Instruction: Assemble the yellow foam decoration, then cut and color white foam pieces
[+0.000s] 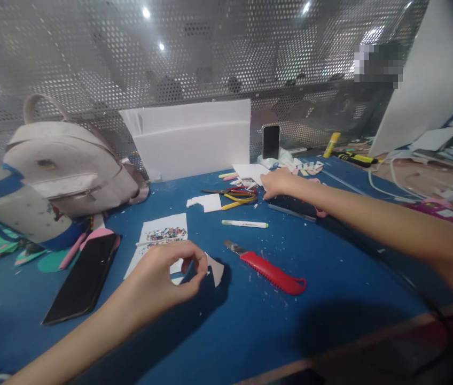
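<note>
My left hand [174, 270] is held above the near part of the table, its thumb and forefinger pinching a small curved piece of card [216, 269]. Farther off, my right hand [276, 183] stretches to the back, fingers bent at the edge of a white piece of paper [250, 172]; its grip is partly hidden. A red utility knife [272, 271] lies between the hands, blade to the left. Behind it is a white marker [245, 223]. Scissors with yellow handles [239, 200] rest beside a cut white card [207, 202]. Colourful sequins [166, 234] lie on a white sheet [133, 264].
On the left are a black phone [84, 280], a large bottle [30, 208] and a pale backpack [70, 160]. A white foam board [194, 144] leans against the perforated metal screen [102, 64]. Another phone [271, 141] stands upright near a yellow glue stick [332, 144].
</note>
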{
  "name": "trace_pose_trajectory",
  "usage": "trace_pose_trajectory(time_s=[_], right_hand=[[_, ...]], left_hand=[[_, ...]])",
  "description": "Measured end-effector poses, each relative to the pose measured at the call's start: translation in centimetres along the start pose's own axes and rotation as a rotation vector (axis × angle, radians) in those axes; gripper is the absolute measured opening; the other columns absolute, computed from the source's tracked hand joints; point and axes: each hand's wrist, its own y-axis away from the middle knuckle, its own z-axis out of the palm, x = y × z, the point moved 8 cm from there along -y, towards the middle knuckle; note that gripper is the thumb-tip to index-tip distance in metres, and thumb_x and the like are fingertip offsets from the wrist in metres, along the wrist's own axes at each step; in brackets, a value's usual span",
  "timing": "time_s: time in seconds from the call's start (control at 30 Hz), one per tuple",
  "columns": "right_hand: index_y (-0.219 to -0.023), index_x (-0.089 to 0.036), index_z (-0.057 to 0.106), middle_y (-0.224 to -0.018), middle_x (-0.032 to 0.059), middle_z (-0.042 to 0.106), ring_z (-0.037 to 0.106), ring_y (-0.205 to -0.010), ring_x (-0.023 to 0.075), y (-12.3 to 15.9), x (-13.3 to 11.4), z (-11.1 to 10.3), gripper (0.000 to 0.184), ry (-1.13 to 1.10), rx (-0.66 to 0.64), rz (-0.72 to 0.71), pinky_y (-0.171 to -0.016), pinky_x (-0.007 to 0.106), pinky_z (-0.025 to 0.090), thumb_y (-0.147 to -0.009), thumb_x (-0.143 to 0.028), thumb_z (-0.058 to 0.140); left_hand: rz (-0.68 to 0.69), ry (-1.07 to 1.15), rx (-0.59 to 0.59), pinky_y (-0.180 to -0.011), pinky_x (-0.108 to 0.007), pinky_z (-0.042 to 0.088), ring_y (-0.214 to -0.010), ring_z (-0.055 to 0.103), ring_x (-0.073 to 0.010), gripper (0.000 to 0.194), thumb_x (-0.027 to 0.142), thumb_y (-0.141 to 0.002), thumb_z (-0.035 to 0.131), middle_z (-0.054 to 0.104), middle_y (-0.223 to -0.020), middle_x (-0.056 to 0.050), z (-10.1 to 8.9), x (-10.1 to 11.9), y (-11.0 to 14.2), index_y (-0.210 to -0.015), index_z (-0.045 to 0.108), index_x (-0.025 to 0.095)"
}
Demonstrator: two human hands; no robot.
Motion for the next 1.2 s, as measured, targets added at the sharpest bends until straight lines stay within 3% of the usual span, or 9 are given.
trace_pose_trajectory(time_s=[0.23, 0.47, 0.63, 0.73, 0.83, 0.87, 0.93, 1.07, 1.2], right_hand=[[-0.119, -0.016, 0.059, -0.121, 0.0101, 0.060, 0.062, -0.102, 0.0205, 0.6, 0.1, -0.9, 0.028, -0.033, 0.058, 0.059, -0.087, 0.041, 0.053, -0.096, -0.032, 0.056], [-0.117, -0.014, 0.059, -0.115, 0.0092, 0.062, 0.063, -0.098, 0.0198, 0.6, 2.6, -3.6, 0.030, -0.115, 0.129, 0.091, -0.085, 0.040, 0.054, -0.096, -0.036, 0.056], [-0.111, -0.009, 0.063, -0.110, 0.0206, 0.065, 0.064, -0.094, 0.0282, 1.6, 5.1, -5.6, 0.033, -0.191, 0.241, 0.089, -0.074, 0.037, 0.047, -0.097, -0.030, 0.042], [-0.113, -0.009, 0.061, -0.111, 0.0213, 0.065, 0.061, -0.093, 0.0282, 2.9, 6.5, -6.4, 0.034, -0.256, 0.314, 0.065, -0.069, 0.033, 0.040, -0.095, -0.025, 0.037], [-0.110, -0.010, 0.060, -0.106, 0.0195, 0.067, 0.060, -0.089, 0.0255, 4.6, 7.6, -6.6, 0.032, -0.332, 0.377, 0.043, -0.066, 0.029, 0.035, -0.093, -0.022, 0.036], [-0.109, -0.010, 0.060, -0.104, 0.0192, 0.067, 0.059, -0.088, 0.0248, 5.2, 7.9, -6.7, 0.031, -0.356, 0.401, 0.040, -0.066, 0.029, 0.035, -0.092, -0.021, 0.036], [-0.105, -0.009, 0.061, -0.100, 0.0178, 0.067, 0.058, -0.085, 0.0230, 6.4, 8.4, -6.7, 0.029, -0.405, 0.447, 0.029, -0.066, 0.027, 0.034, -0.091, -0.019, 0.036], [-0.105, -0.010, 0.060, -0.094, 0.0134, 0.067, 0.057, -0.079, 0.0191, 8.9, 9.2, -6.6, 0.028, -0.501, 0.531, 0.007, -0.066, 0.025, 0.035, -0.092, -0.019, 0.036], [-0.109, -0.010, 0.060, -0.093, 0.0134, 0.067, 0.058, -0.079, 0.0195, 10.7, 10.3, -6.4, 0.031, -0.549, 0.596, 0.038, -0.066, 0.026, 0.035, -0.092, -0.020, 0.036]], left_hand=[[-0.007, -0.003, 0.000, -0.067, -0.024, 0.044, -0.066, 0.053, -0.0105, 0.013, 0.016, -0.075, 0.049, 0.064, -0.075, 0.005, -0.1, -0.1, 0.6, -0.073, 0.059, 0.023], [-0.004, -0.021, 0.012, -0.067, -0.025, 0.045, -0.064, 0.052, -0.0108, 0.013, 0.015, -0.074, 0.048, 0.063, -0.074, 0.004, -0.2, -0.4, 0.7, -0.072, 0.059, 0.022], [0.028, -0.065, 0.017, -0.067, -0.025, 0.046, -0.066, 0.054, -0.0115, 0.013, 0.015, -0.076, 0.049, 0.065, -0.075, 0.003, -0.4, -0.2, 0.2, -0.073, 0.060, 0.022], [0.054, -0.127, 0.029, -0.067, -0.026, 0.045, -0.067, 0.055, -0.0115, 0.010, 0.015, -0.078, 0.054, 0.065, -0.076, 0.004, -0.8, 0.0, -1.3, -0.076, 0.062, 0.022], [0.093, -0.201, 0.026, -0.069, -0.028, 0.048, -0.071, 0.058, -0.0126, 0.004, 0.021, -0.084, 0.063, 0.065, -0.079, 0.002, -0.8, 0.0, -4.6, -0.080, 0.063, 0.018], [0.104, -0.224, 0.018, -0.072, -0.031, 0.051, -0.076, 0.060, -0.0139, 0.010, 0.026, -0.087, 0.064, 0.065, -0.084, 0.000, -0.7, -0.1, -6.2, -0.085, 0.063, 0.016], [0.114, -0.269, 0.013, -0.077, -0.035, 0.053, -0.083, 0.063, -0.0159, 0.020, 0.034, -0.092, 0.061, 0.065, -0.096, -0.003, -0.3, -0.5, -9.9, -0.096, 0.063, 0.015], [0.111, -0.319, 0.034, -0.084, -0.040, 0.054, -0.097, 0.063, -0.0198, 0.027, 0.035, -0.094, 0.058, 0.062, -0.115, -0.008, 1.0, -1.4, -18.4, -0.114, 0.060, 0.017], [0.085, -0.337, 0.093, -0.086, -0.043, 0.054, -0.102, 0.062, -0.0219, 0.032, 0.035, -0.094, 0.059, 0.060, -0.120, -0.009, 2.4, -1.7, -25.4, -0.120, 0.057, 0.017]])
